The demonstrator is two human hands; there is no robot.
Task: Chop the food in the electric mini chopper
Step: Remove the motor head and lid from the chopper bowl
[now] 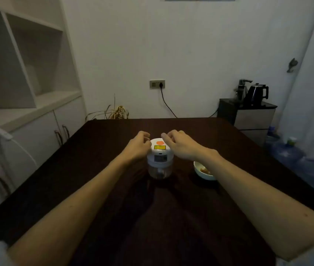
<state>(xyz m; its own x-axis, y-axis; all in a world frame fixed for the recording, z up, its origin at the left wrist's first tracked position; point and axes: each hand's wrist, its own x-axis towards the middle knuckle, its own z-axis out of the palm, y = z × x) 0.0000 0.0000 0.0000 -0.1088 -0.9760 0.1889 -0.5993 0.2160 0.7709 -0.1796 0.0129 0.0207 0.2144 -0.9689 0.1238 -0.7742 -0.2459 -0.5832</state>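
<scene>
The electric mini chopper (159, 159) stands upright in the middle of the dark table (98, 169). It has a white motor top with an orange button and a clear cup below; something dark sits inside the cup. My left hand (139, 145) rests against the left side of the white top, fingers curled. My right hand (179, 144) hovers at the top's right edge, fingers bent and slightly apart, one fingertip near the orange button. A white bowl (203, 172) with a few orange-brown food pieces sits right of the chopper, partly hidden by my right forearm.
White shelves and cabinets (27, 112) run along the left. A black cabinet with a kettle (257, 94) stands at the back right. Blue water jugs (290, 152) sit on the floor to the right. A cord hangs from the wall socket (157, 84).
</scene>
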